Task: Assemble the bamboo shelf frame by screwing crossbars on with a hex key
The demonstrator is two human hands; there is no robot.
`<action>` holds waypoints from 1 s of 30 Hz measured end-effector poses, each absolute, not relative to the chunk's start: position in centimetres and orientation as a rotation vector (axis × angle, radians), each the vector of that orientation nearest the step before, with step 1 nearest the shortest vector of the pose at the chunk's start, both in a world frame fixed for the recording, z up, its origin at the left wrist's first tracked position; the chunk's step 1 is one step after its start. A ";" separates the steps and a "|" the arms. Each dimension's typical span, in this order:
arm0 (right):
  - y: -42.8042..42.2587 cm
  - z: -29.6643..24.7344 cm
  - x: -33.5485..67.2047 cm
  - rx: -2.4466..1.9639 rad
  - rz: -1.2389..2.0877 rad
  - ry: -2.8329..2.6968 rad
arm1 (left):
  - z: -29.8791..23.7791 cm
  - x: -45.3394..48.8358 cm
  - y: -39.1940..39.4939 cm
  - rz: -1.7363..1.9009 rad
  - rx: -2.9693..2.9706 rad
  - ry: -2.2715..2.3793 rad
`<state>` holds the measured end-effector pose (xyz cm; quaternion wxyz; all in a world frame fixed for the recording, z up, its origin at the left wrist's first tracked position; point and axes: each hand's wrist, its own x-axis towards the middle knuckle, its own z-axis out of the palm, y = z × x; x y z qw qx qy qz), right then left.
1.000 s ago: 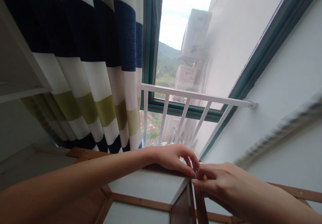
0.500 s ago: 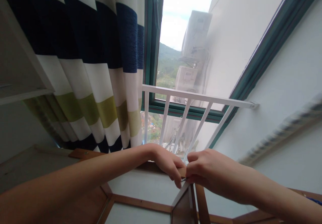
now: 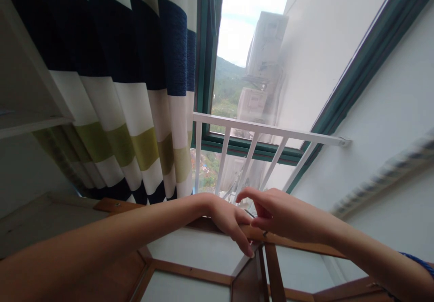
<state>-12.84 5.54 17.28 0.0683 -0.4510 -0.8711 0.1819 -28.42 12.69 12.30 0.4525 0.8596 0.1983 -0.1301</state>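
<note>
My left hand (image 3: 228,220) is draped over the joint of a brown wooden frame, with its thumb down the near side and its fingers around the wooden rail (image 3: 280,237). Close beside it, my right hand (image 3: 280,214) has its index finger raised and hooked above the thumb. A thin dark metal rod (image 3: 250,213) sticks out at its fingers; its kind cannot be made out. Just below this hand, a small screw (image 3: 265,233) shows in the rail. An upright wooden post (image 3: 274,270) and a dark brown panel (image 3: 249,277) meet under the joint.
A white railing (image 3: 267,129) crosses in front of a green-framed window (image 3: 203,67). Striped curtains (image 3: 135,112) hang at the left, beside a white shelf (image 3: 34,128). A white wall (image 3: 379,157) is on the right. More wooden framing (image 3: 190,272) runs below my hands.
My right hand has risen slightly from the joint, and its index finger has lifted from a closed pinch. More of the rail and the screw now show. My left hand stays nearly in place.
</note>
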 end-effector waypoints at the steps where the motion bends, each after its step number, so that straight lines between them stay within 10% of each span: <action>1: 5.7 17.1 -12.6 -1.371 0.624 -2.584 | 12.5 -28.4 12.7 -0.382 2.139 0.514; 16: 7.3 14.7 -10.5 -1.403 1.094 -2.166 | 12.1 -27.6 12.6 -0.386 1.979 0.335; 30: 3.9 13.1 -9.6 -1.495 0.374 -2.200 | 12.7 -26.6 12.4 -0.372 2.143 0.510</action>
